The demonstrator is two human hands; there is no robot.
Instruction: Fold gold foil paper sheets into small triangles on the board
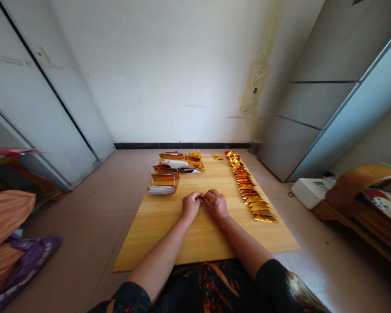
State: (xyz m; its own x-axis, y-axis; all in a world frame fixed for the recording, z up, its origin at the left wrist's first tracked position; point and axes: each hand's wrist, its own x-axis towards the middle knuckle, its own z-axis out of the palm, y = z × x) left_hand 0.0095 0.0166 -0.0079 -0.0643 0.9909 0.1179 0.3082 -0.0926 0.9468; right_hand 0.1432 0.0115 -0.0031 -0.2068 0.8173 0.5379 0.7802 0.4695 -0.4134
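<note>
Left hand (191,205) and right hand (216,204) curled together mid-board, fingertips jointly pinching small gold foil piece (201,198), mostly hidden. Hands rest on smooth, pale-grained wooden board (208,239). Right of hands, long overlapping row of foil triangles (250,195), glossy, creased, running far to near. Far left on board, loose stacks of curled foil strips (164,182) with rolled white paper (171,163). Near left on tile floor (84,208), soft orange cloth (3,221) beside crinkled purple bag (29,265).

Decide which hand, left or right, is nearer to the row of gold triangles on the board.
Right. The right hand sits left of the gold triangles; the left hand is further left, beside it.
</note>
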